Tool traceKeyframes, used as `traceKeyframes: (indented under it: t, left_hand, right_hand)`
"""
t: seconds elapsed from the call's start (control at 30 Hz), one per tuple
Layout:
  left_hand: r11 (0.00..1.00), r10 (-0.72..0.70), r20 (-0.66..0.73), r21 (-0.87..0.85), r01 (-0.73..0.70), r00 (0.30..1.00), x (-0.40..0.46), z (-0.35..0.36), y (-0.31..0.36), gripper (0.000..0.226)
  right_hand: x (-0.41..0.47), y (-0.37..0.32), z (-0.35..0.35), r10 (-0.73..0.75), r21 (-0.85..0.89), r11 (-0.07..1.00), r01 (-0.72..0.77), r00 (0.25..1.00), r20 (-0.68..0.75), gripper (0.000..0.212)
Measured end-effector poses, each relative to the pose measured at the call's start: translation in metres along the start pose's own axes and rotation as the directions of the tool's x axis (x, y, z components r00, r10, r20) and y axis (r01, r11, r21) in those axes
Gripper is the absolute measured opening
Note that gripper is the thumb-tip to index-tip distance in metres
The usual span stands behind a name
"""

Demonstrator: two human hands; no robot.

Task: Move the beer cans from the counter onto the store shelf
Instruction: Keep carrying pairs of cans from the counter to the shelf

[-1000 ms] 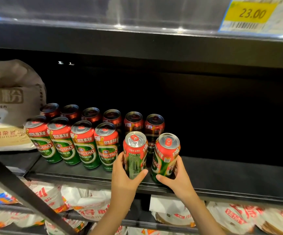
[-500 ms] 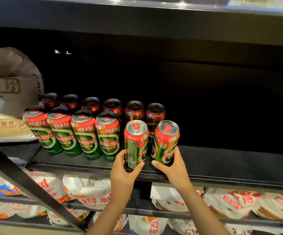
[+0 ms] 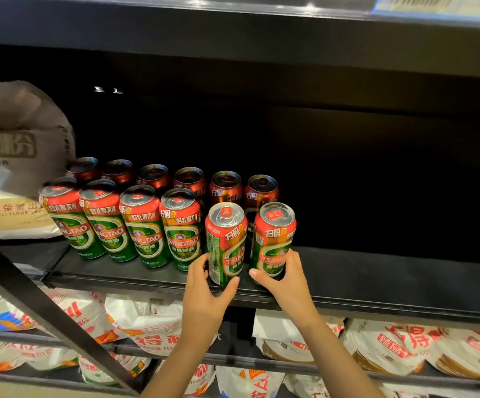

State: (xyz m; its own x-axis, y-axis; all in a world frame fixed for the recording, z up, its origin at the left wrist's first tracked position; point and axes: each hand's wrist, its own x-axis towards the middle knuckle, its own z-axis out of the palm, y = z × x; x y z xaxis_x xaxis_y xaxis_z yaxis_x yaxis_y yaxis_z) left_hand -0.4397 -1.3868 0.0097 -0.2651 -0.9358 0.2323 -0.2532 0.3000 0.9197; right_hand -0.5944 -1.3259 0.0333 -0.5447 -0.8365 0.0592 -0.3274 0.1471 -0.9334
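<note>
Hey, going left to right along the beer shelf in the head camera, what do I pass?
Flour sack → four front-row cans standing free → can held by the left hand → can held by the right hand → bare dark shelf. Left hand, then right hand, grip the cans' lower parts.

The red-and-green beer cans [image 3: 144, 225] are smooth metal with a glossy printed skin, and their bare silver lids [image 3: 225, 215] catch the light. The black store shelf [image 3: 376, 280] under them looks like painted metal, matt with a faint sheen. The beige flour sack [image 3: 17, 156] seems dull, creased paper. The white-and-red bags [image 3: 405, 349] below look like shiny, crinkled plastic.
</note>
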Motion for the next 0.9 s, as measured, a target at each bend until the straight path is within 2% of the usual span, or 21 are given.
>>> traceKeyframes:
  t: [0.1,0.23,0.4,0.47,0.6,0.8,0.9]
  left_hand:
    - [1.000,0.003,-0.068,0.019,-0.002,0.998,0.000,0.005,0.002,0.071]
    - [0.997,-0.072,-0.109,-0.032,0.069,0.991,0.004,0.008,0.008,0.067]
    - [0.989,-0.098,-0.061,-0.119,0.090,0.993,0.003,0.001,0.006,0.073]
    - [0.988,-0.091,-0.044,-0.133,0.084,0.995,0.003,-0.003,0.004,0.068]
    - [0.992,-0.068,-0.008,-0.103,0.067,0.998,0.002,-0.004,0.001,0.058]
    - [0.999,0.045,0.012,0.009,-0.045,0.999,0.003,-0.005,-0.004,0.055]
    - [0.998,0.047,0.020,0.030,-0.048,0.999,0.003,-0.004,-0.008,0.059]
  right_hand:
    - [0.000,0.004,-0.004,0.002,0.007,1.000,-0.002,0.999,0.051,0.058]
    - [-0.001,0.011,-0.015,0.022,0.050,0.998,-0.030,0.988,0.151,0.067]
    - [-0.002,0.010,-0.014,0.036,0.045,0.998,-0.041,0.993,0.109,0.061]
    - [-0.002,0.010,-0.013,0.039,0.043,0.998,-0.042,0.996,0.085,0.063]
    - [-0.001,0.010,-0.007,0.017,0.007,1.000,-0.017,0.999,0.040,0.069]
    - [-0.003,0.008,-0.008,0.024,-0.001,1.000,-0.024,0.999,0.043,0.069]
    - [-0.004,0.008,-0.008,0.026,-0.001,1.000,-0.026,0.998,0.059,0.068]
